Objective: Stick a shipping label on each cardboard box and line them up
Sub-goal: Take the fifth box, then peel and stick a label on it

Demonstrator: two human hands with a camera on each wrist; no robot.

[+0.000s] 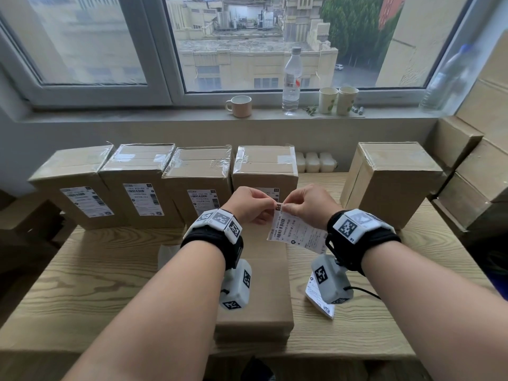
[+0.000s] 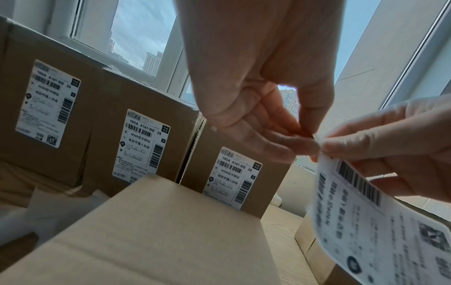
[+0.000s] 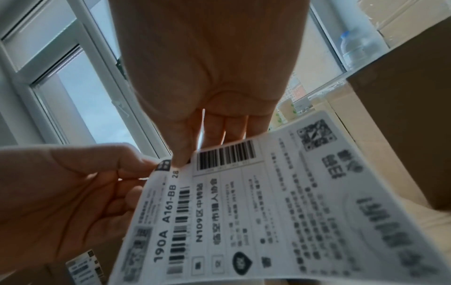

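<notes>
Both hands hold one white shipping label in the air by its top corner. My left hand pinches the very corner and my right hand pinches right beside it. The wrist views show the same pinch: left hand, right hand, label. Under the hands a plain cardboard box lies flat with no label on its top. Several labelled boxes stand in a row at the back. A bare box stands upright at the right.
Loose labels lie on the wooden table under my right wrist, and white backing paper lies left of the flat box. Stacked cartons fill the right edge. A mug, bottle and paper cups stand on the sill.
</notes>
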